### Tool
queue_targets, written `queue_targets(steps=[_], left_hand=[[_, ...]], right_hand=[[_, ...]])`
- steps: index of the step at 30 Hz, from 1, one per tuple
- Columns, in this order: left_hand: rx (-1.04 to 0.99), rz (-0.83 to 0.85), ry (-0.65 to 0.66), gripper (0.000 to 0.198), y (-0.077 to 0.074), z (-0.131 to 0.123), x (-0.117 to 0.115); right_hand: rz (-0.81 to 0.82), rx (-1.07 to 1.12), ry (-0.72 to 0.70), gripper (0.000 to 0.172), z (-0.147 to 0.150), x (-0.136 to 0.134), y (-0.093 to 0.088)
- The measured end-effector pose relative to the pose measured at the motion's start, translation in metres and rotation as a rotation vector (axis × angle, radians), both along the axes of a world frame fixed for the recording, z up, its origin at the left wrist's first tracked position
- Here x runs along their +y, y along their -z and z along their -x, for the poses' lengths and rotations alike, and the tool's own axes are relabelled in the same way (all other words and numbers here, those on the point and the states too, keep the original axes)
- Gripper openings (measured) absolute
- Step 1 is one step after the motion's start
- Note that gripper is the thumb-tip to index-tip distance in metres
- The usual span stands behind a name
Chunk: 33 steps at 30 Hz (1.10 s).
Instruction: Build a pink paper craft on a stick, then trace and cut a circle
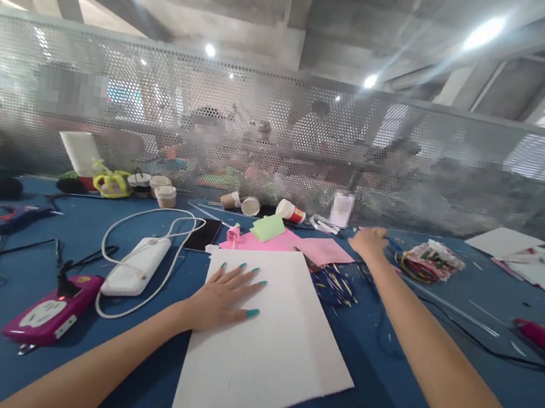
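A large white sheet (278, 352) lies on the blue table, its near edge close to the table's front edge. My left hand (227, 298) rests flat on its upper left part, fingers spread, with nothing held. Farther out to the right, my right hand (370, 244) reaches over the table, its fingers bent near a thin blue item (394, 244); whether it grips anything is too small to make out. Pink paper (325, 251) and green paper (268, 227) lie beyond the sheet. Dark blue wires (334, 286) sit beside its upper right edge.
To the left are a white power bank (137, 268) with a looped cable, a magenta power strip (53, 310), a glue gun (24, 218) and a phone (202, 235). Cups (166, 196) stand by the perforated screen (262, 129). A plastic bag (433, 260) lies right.
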State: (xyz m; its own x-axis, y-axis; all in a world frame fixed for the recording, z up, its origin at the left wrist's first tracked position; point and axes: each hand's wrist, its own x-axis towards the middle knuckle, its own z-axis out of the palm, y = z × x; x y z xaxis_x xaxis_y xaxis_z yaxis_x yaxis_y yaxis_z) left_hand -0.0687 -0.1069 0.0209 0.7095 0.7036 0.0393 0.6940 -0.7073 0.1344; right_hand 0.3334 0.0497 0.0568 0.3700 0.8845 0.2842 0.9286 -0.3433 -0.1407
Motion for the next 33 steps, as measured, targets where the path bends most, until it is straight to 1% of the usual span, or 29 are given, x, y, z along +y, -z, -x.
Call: queue_targets(steps=[2,5,9,13,16,18,21,23,24,26,28,29,30,31,33], left_hand=[[-0.002,-0.001,-0.004,0.060,-0.002,0.000,0.000],[-0.017,-0.007,-0.005,0.061,-0.005,0.000,-0.001],[-0.042,0.009,-0.008,0.062,-0.008,0.001,-0.001],[-0.039,0.017,-0.020,0.064,-0.007,0.002,0.000],[-0.039,0.003,-0.005,0.064,-0.007,0.001,0.001],[-0.039,0.002,0.004,0.064,-0.007,0.002,0.003],[-0.053,0.004,0.006,0.065,-0.003,0.005,0.005],[-0.080,-0.025,-0.004,0.066,0.000,0.008,0.004],[-0.090,-0.054,-0.015,0.066,0.001,0.009,0.002],[-0.101,-0.153,-0.050,0.063,0.001,0.008,-0.004],[-0.107,-0.278,-0.098,0.052,-0.004,0.003,-0.007],[-0.107,-0.336,-0.123,0.045,-0.009,-0.002,-0.005],[-0.102,-0.372,-0.163,0.040,-0.015,-0.008,0.000],[-0.087,-0.391,-0.218,0.038,-0.023,-0.014,0.009],[0.004,-0.369,-0.334,0.032,-0.038,-0.028,0.040]], right_hand=[[-0.006,-0.042,-0.076,0.050,0.013,0.022,-0.002],[0.011,-0.073,-0.171,0.047,0.033,0.049,0.004],[0.048,-0.040,-0.206,0.035,0.051,0.076,0.016],[0.054,0.053,-0.227,0.034,0.060,0.086,0.021],[0.042,0.154,-0.233,0.034,0.064,0.081,0.018],[0.000,0.229,-0.239,0.033,0.069,0.070,0.014],[-0.146,0.349,-0.268,0.031,0.080,0.043,0.005],[-0.237,0.457,-0.318,0.039,0.091,0.017,0.001],[-0.264,0.524,-0.347,0.047,0.098,0.002,0.001],[-0.292,0.670,-0.422,0.058,0.112,-0.031,0.005],[-0.296,0.797,-0.502,0.061,0.125,-0.066,0.014],[-0.288,0.888,-0.542,0.063,0.131,-0.083,0.020],[-0.254,1.123,-0.598,0.062,0.137,-0.099,0.027],[-0.200,1.319,-0.609,0.062,0.142,-0.112,0.033],[-0.144,1.565,-0.548,0.054,0.150,-0.131,0.043]])
